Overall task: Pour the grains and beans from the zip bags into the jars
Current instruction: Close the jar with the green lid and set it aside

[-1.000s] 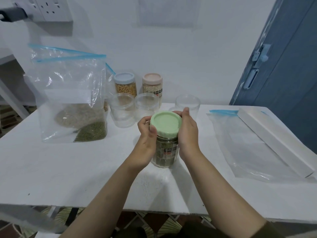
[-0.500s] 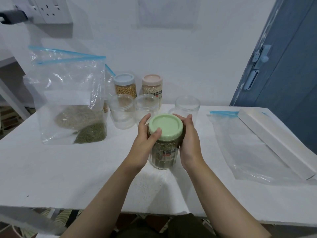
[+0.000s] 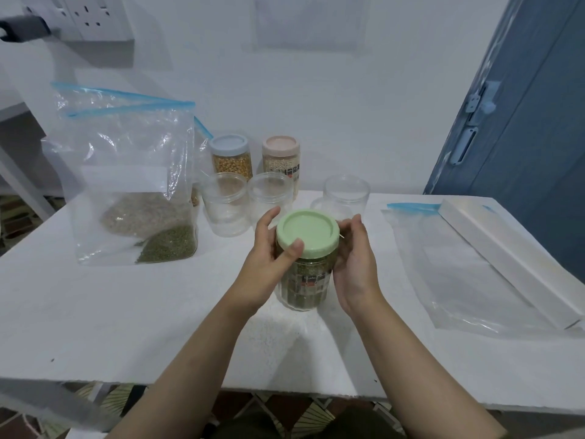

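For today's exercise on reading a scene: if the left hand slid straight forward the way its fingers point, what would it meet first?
Probably the nearer clear empty jar, just beyond the left hand, whose thumb rests on the green lid. Depth is uncertain; the fingers might pass beside it.

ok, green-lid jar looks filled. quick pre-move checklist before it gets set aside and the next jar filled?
1. Green lid seated on the jar: ok; tightness: cannot tell.
2. Left hand and right hand both hold the jar: ok.
3. Jar's base on the table: cannot tell.
4. Empty open jars ready behind: ok.
5. Standing zip bag holds grain: ok.
6. Flat zip bag looks empty: ok.
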`<state>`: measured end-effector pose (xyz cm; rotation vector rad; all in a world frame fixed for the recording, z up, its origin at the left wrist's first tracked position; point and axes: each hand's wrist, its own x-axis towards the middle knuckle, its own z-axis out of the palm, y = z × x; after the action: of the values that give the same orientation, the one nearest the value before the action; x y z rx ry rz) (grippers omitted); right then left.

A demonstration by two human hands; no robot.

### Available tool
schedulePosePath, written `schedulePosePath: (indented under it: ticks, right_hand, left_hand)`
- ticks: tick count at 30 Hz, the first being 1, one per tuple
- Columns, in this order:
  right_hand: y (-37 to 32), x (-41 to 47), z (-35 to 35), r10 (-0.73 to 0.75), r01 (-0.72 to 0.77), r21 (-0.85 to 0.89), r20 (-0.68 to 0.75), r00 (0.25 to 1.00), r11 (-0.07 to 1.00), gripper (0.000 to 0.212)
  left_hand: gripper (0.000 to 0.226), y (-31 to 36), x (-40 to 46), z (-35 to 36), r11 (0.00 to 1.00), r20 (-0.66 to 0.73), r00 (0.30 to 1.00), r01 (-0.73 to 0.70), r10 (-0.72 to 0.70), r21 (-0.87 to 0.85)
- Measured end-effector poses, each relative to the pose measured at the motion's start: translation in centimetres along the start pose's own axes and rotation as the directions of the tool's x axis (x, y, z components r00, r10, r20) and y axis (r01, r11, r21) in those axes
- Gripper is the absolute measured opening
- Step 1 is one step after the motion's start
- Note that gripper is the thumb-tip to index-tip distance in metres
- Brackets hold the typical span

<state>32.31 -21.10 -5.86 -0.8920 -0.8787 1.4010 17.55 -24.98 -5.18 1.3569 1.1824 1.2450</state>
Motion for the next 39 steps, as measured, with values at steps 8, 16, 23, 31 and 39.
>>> schedulePosePath:
  ticks: [8,16,23,31,39]
  right_hand:
    - [0.1,-0.2,0.2,-0.047,0.047,-0.040,-0.004,0.999,0.998,0.023]
    - [0.0,-0.1,0.3,-0.031,0.034,-0.088,0.030,0.999,0.996,0.028]
    - [-0.1,-0.3,0.5,-0.039,0.043,-0.113,0.031,0.999,0.993,0.026]
    - [-0.4,-0.8,0.5,-0.051,0.059,-0.167,0.050,0.997,0.984,0.027]
    - [-0.3,-1.9,1.2,-0.054,0.071,-0.286,0.067,0.996,0.956,0.025]
  left_hand:
    - [0.075,-0.2,1.1,-0.2,0.997,-0.057,0.996,0.070,-0.072,-0.042]
    - [0.076,-0.1,1.1,-0.3,0.996,-0.027,0.996,0.084,-0.085,-0.028]
    - [0.054,-0.1,-0.3,0.2,1.000,0.011,1.000,-0.014,0.014,0.006]
    - [0.049,0.6,0.0,0.2,0.997,0.000,0.998,0.059,-0.059,-0.052]
    - [0.029,1.6,0.2,3.5,0.990,-0.251,0.966,0.027,-0.062,-0.141]
